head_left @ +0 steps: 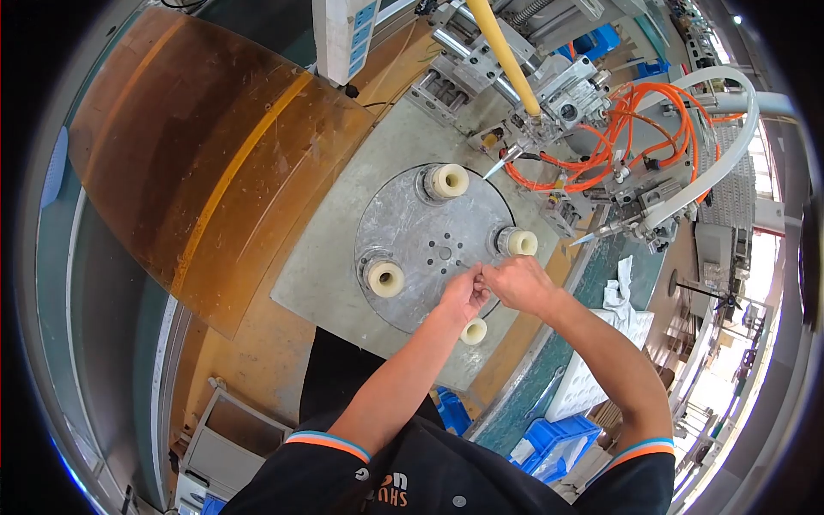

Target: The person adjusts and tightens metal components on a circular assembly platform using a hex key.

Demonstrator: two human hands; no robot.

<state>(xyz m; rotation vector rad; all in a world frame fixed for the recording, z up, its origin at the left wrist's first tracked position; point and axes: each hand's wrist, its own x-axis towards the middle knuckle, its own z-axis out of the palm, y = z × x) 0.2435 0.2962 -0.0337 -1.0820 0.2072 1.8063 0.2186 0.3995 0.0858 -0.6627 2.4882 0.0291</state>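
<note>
My left hand (466, 293) and my right hand (520, 285) meet over the front right part of a round grey metal turntable (403, 227). The fingers of both are pinched close together. Whatever they hold is too small to make out. Several cream-coloured ring-shaped holders stand on the turntable. One holder (522, 243) is just beyond my right hand, and another holder (473, 331) lies below my left hand, partly hidden by it. Farther off are a left holder (385, 279) and a back holder (449, 181).
A dispensing nozzle (502, 165) points down near the back holder, with a second nozzle (585, 239) to the right. Orange hoses (678, 103) coil behind. A brown transparent cover (206, 163) spans the left. Blue bins (554, 446) and a white perforated tray (592, 369) sit at right.
</note>
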